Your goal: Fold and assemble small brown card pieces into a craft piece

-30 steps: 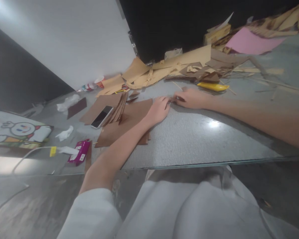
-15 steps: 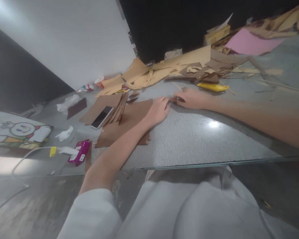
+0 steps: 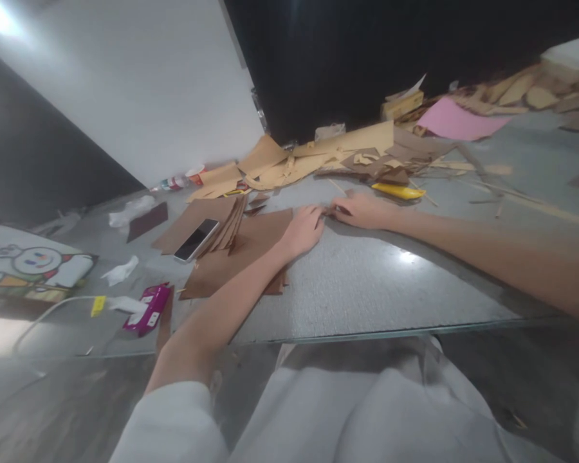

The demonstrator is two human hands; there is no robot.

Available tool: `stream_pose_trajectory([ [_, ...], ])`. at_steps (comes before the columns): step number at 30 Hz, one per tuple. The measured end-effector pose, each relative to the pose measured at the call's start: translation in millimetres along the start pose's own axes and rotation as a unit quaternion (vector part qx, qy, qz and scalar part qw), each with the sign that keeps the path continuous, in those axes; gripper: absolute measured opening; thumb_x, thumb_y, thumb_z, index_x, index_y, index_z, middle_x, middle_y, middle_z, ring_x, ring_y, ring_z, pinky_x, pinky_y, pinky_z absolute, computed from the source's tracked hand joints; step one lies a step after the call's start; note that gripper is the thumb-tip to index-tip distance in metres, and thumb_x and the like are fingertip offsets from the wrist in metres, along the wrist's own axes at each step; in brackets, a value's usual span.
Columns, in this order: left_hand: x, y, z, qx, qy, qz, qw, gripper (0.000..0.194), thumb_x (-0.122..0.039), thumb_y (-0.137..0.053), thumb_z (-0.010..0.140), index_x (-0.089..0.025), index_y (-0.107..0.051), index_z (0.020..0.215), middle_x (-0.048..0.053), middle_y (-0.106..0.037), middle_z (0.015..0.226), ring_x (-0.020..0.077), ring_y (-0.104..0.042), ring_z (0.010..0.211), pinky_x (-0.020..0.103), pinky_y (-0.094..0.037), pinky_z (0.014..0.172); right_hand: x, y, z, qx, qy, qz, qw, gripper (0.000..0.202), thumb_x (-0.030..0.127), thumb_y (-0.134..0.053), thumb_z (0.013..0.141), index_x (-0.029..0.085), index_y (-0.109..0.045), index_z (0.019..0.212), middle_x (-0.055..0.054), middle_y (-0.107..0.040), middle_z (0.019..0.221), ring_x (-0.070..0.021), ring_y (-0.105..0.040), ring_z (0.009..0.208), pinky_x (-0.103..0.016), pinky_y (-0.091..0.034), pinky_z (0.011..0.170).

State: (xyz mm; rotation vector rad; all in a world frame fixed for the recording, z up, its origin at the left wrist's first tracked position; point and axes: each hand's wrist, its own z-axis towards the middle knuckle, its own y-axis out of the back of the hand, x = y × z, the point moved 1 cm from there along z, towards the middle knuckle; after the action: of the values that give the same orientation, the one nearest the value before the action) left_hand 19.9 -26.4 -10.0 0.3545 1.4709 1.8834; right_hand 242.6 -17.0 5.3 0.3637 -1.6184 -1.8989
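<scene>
Left hand, right hand (brown scrap between)

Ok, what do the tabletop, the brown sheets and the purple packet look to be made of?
Tabletop: probably glass; glossy glare, greenish front edge.
Brown sheets: matte card or thick paper; thin, stacked, no shine.
Purple packet: likely plastic film; soft-looking, slightly creased.

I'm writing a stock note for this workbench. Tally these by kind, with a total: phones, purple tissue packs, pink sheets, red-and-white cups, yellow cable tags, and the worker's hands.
Phone: 1
Purple tissue pack: 1
Pink sheet: 1
Red-and-white cup: 1
Yellow cable tag: 1
Hands: 2, left hand and right hand
Total: 7
</scene>
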Motion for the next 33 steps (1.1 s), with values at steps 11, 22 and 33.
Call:
stream_pose_trajectory([
  [11,-1,2.4,-2,0.006,-0.006,0.009,1.000,0.032,-0.013,-0.045,0.105,-0.017,-0.068,0.127,0.013,-0.069,0.132,0.0272,-0.060,0.132,0.046,-0.047,0.119,-7,-10,5,-0.011,-0.005,-0.036,0.999,0.048,0.047,-0.034,0.114,0.017,-0.071,0.122,-0.013,-0.071,0.095,-0.0232,-0.059,0.072,-0.032,-0.032,0.068],
  [22,-2,2.7,-3,-0.001,-0.007,0.008,1.000,0.032,-0.010,-0.045,0.103,-0.017,-0.067,0.124,0.013,-0.069,0.129,0.0269,-0.060,0.130,0.044,-0.048,0.118,-3,-7,4,-0.028,0.006,0.000,1.000,0.040,0.043,-0.040,0.114,0.020,-0.073,0.116,-0.011,-0.075,0.091,-0.0226,-0.063,0.072,-0.032,-0.034,0.068],
  [33,-1,3.8,-3,-0.012,0.044,-0.075,0.996,0.034,-0.016,-0.041,0.107,-0.016,-0.057,0.137,0.017,-0.067,0.138,0.0299,-0.059,0.135,0.047,-0.045,0.119,-13,-18,2,-0.167,0.107,0.055,0.979,0.037,0.040,-0.046,0.112,0.024,-0.077,0.124,-0.007,-0.080,0.095,-0.0226,-0.070,0.081,-0.032,-0.048,0.078],
])
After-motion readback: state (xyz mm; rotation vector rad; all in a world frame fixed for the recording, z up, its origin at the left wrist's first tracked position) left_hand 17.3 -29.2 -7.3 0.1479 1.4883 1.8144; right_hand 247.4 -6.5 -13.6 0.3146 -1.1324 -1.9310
